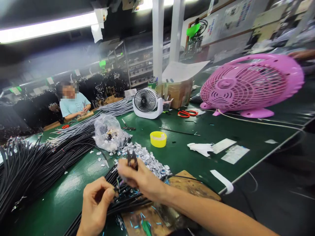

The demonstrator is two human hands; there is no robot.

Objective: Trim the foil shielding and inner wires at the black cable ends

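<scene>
Left hand (94,205) pinching a cable end (115,190); right hand (137,177) gripping dark tool (133,161). Black cables (130,204) beneath. Beyond: foil scraps (150,160), plastic bag (104,131), yellow roll (157,143), white fan (148,114). Pink fan (246,87) at right; co-worker (73,105) far left, across green table (140,129).

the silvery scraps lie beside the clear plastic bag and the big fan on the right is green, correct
The big fan is pink, not green, as the head view shows; the silvery scraps do lie beside the clear plastic bag.
</scene>
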